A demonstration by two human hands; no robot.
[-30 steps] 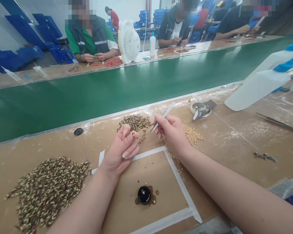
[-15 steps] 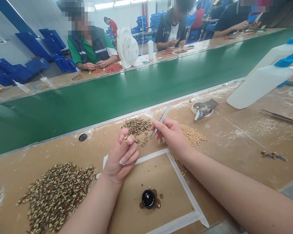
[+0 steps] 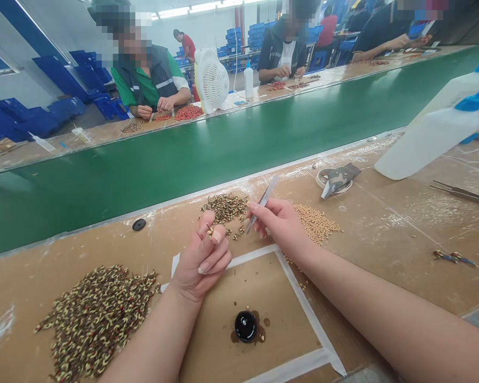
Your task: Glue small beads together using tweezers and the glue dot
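My left hand (image 3: 207, 252) is raised over the taped square, thumb and fingers closed on a small dark-and-cream piece (image 3: 210, 231) too tiny to name. Just right of it, my right hand (image 3: 277, 221) grips metal tweezers (image 3: 268, 192), their tips pointing down and left. Behind the hands lies a small pile of dark-and-cream pieces (image 3: 225, 206); beside my right hand spreads a pile of pale tan beads (image 3: 317, 226). A larger heap of brown-and-cream pieces (image 3: 99, 319) lies left of my left forearm. A small black pot of dark, shiny liquid (image 3: 246, 326) sits inside the taped square.
White tape (image 3: 303, 364) frames the square. A black disc (image 3: 139, 224), a tape roll (image 3: 323, 181), white squeeze bottles (image 3: 427, 138) and second tweezers (image 3: 463, 192) lie around. Beyond the green belt (image 3: 223, 154), people work beside a white fan (image 3: 211, 80).
The whole view has shifted slightly. Both hands keep nearly the same pose, with the piece in the left and the tweezers in the right.
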